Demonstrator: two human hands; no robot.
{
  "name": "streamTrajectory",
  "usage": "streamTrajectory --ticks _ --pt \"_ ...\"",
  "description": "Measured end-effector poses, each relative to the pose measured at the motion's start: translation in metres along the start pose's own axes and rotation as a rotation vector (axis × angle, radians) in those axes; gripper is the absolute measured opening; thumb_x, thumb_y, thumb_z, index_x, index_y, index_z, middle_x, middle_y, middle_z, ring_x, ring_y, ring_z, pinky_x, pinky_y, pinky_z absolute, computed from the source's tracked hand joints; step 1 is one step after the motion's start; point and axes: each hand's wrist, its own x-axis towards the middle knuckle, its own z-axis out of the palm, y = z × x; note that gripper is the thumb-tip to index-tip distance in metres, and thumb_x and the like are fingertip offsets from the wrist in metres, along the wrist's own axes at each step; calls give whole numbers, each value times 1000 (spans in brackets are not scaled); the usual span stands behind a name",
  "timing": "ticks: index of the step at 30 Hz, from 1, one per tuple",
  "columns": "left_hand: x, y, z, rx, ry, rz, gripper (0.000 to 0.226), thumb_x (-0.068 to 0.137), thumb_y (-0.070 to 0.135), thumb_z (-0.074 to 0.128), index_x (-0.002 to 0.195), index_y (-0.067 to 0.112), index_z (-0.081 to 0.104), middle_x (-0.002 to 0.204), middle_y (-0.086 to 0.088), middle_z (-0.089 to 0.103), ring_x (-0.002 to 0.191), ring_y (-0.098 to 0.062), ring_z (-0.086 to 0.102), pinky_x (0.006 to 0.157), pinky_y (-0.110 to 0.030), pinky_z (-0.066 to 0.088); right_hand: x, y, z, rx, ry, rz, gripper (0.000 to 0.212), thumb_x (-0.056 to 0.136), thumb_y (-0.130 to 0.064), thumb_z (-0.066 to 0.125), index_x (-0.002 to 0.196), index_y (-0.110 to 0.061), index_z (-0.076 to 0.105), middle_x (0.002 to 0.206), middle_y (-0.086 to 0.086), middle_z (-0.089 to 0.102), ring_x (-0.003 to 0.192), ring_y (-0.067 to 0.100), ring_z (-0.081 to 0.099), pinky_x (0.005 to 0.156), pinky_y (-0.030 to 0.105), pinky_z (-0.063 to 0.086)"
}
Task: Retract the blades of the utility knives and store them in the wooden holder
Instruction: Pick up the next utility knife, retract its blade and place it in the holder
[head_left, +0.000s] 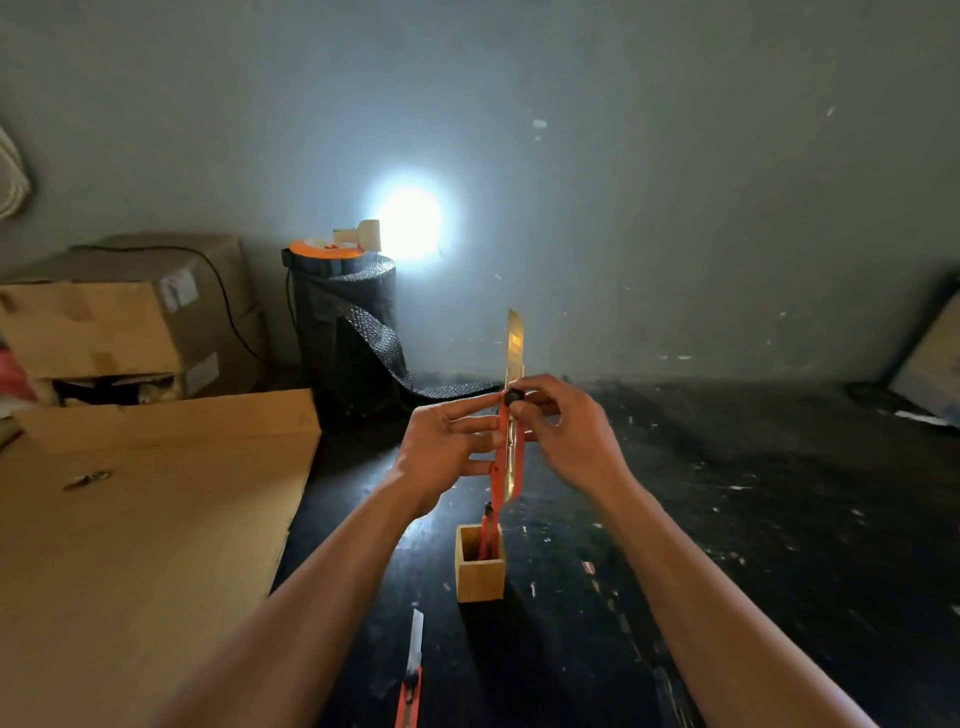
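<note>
I hold an orange utility knife (505, 457) upright in mid-air, its long blade (515, 345) pushed far out and pointing up. My left hand (447, 447) grips the knife's body from the left. My right hand (566, 431) pinches the black slider knob (512, 397) at the top of the handle. Below them a small wooden holder (480, 577) stands on the dark table, with one orange knife (487, 535) standing in it. A third orange knife (410, 686) lies on the table near the bottom edge, blade out.
A large cardboard sheet (135, 545) covers the left of the table. Cardboard boxes (104, 322) stand at the back left. A black mesh roll (345, 332) with a lamp (363, 234) on top stands behind the hands. The dark table (753, 519) is scratched.
</note>
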Motion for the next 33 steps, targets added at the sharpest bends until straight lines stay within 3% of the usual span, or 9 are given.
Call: streamTrajectory --ticks 6,16,25,29,33 --pt "10 6 4 -40 56 4 42 86 -17 69 123 3 74 97 -15 82 77 -25 80 60 -32 64 5 1 -6 -9 -38 0 18 98 -20 64 113 -27 70 108 -7 73 99 11 69 87 31 60" --pt "22 9 -7 -40 74 13 37 91 -8 68 121 12 76 99 -3 83 85 -21 81 60 -28 62 3 4 4 12 -48 21 19 97 -26 65 115 -25 70 112 -9 71 103 12 68 94 36 57" --pt "29 13 -11 -29 57 34 32 93 0 70 122 13 74 103 -8 82 89 -25 81 63 -34 65 8 5 9 18 -51 44 20 95 -27 67 114 -26 71 111 -7 74 104 14 69 98 44 57" --pt "33 14 -11 -14 71 45 34 92 -4 70 124 7 74 103 -12 82 89 -30 81 64 -36 65 6 6 10 8 -54 22 17 95 -27 67 111 -34 70 109 -13 73 106 11 68 97 45 57" --pt "36 10 -9 7 86 52 32 92 -5 70 121 7 74 95 -6 83 85 -23 81 61 -33 64 4 10 10 -26 -77 14 18 94 -27 69 106 -40 67 102 -23 69 104 7 67 98 42 56"
